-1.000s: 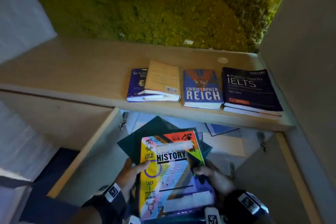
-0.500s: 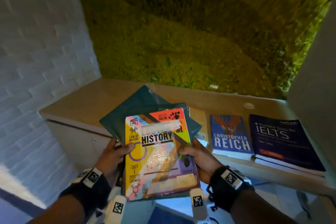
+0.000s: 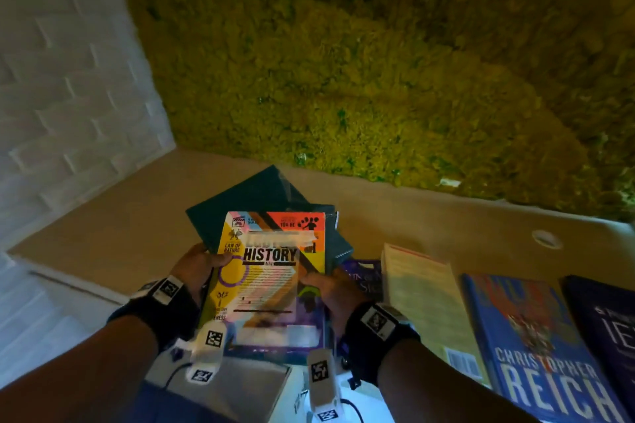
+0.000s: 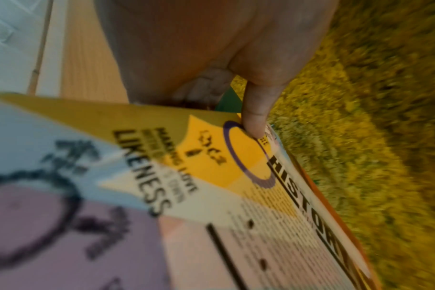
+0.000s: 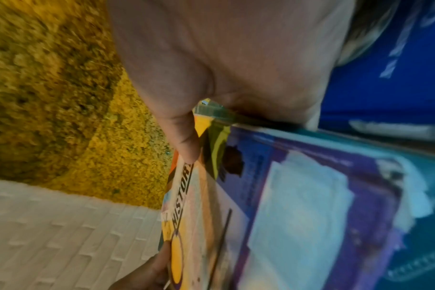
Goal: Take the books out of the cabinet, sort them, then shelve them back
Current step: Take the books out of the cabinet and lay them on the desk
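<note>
I hold a stack of books above the wooden cabinet top (image 3: 130, 216). Uppermost is a colourful book marked HISTORY (image 3: 271, 282) (image 4: 273, 196) (image 5: 236, 206); dark teal books (image 3: 247, 196) fan out beneath it. My left hand (image 3: 199, 268) grips the stack's left edge, thumb (image 4: 255, 115) pressed on the cover. My right hand (image 3: 326, 288) grips the right edge, thumb (image 5: 184, 141) on top. On the cabinet top to the right lie a purple book (image 3: 364, 278), a cream paperback (image 3: 426, 302) partly over it, a blue REICH book (image 3: 536, 354) and a dark IELTS book (image 3: 611, 330).
A moss-green wall (image 3: 378, 62) backs the cabinet top and a white brick wall (image 3: 68, 79) stands at the left. A round cable hole (image 3: 546, 239) sits at the rear right. Bare wood stretches left of the stack.
Both hands have lifted the stack from below the cabinet top up over it. The view has swung up and left, so the lying books now sit at the right.
</note>
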